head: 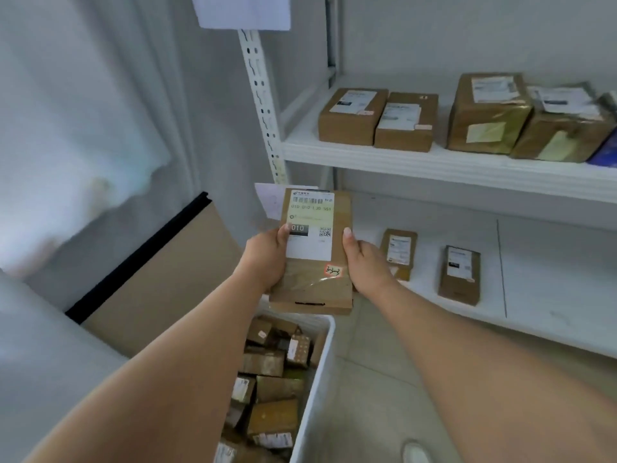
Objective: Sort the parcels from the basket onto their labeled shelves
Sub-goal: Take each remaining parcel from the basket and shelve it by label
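I hold a flat brown parcel (314, 279) up in front of me, label facing me, with a white shipping label reading 010 and a small red sticker. My left hand (267, 259) grips its left edge and my right hand (364, 262) grips its right edge, thumbs on top. Below it stands the white basket (320, 362) with several brown parcels inside. The white shelf unit (434, 162) is to the right: the upper shelf carries several parcels, such as a brown box (350, 118); the lower shelf (534, 295) carries two small parcels (460, 275).
A slotted white upright post (263, 105) marks the shelf unit's left corner. A large cardboard sheet with a black edge (160, 279) leans at the left. Paper tags hang at the top (243, 11) and behind the parcel (270, 202). Tiled floor (367, 396) lies beside the basket.
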`<state>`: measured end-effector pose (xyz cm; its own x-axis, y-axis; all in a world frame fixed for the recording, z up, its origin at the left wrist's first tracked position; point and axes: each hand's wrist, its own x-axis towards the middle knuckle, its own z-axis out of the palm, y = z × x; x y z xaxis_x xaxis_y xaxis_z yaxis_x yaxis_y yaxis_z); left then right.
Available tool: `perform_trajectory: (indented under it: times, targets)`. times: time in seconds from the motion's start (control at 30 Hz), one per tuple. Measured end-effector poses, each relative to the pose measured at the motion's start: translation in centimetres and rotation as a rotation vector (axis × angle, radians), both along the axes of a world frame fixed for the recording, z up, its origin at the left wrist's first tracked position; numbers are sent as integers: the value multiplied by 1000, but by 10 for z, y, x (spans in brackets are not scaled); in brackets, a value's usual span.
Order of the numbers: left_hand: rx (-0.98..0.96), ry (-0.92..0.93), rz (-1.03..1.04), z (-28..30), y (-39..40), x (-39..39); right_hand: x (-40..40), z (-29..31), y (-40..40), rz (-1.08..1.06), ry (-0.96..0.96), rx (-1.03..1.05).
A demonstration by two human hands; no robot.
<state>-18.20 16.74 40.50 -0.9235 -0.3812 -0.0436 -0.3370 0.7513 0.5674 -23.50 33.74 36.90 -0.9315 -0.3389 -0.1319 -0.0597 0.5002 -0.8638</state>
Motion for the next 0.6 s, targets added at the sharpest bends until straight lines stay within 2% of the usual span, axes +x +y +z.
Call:
perform_trajectory:
  times: [0.17, 0.6]
  targets:
    - [14, -152, -92, -39, 47, -28, -6, -50, 48, -97, -106, 22]
    - [16, -420, -104, -145, 199, -95, -57, -159, 197, -193, -363, 66]
